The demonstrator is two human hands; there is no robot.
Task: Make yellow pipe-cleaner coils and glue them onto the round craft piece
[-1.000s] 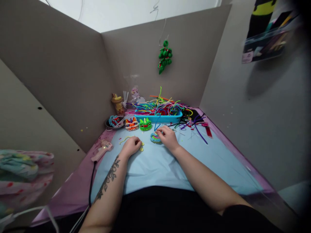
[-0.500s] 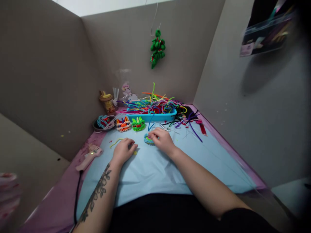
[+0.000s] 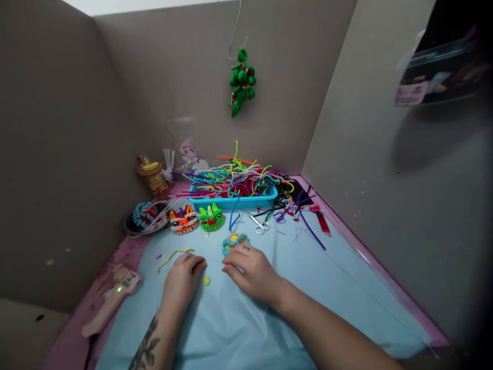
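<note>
Light-blue round fuzzy pipe-cleaner piece with yellow middle (image 3: pixel 234 239): lies on the blue-covered tabletop (image 3: pixel 339 303).
Right hand (image 3: pixel 252 271): at this piece's near side, fingers curled; its grip I cannot tell.
Left hand (image 3: pixel 182 280): left of the piece, fingertips drawn together; a grip cannot be confirmed.
Small flat yellow disc (image 3: pixel 207 280): beside the left hand; handling small bits seems the present step.
Fingertips: next move calls for, I judge, a light pinch.

Craft workspace, partitions (image 3: pixel 173 77) are enclosing a table (image 3: pixel 327 298), pipe cleaners (image 3: pixel 250 182) are filling a blue tray (image 3: pixel 234 203), scissors (image 3: pixel 258 223) are lying nearby
</note>
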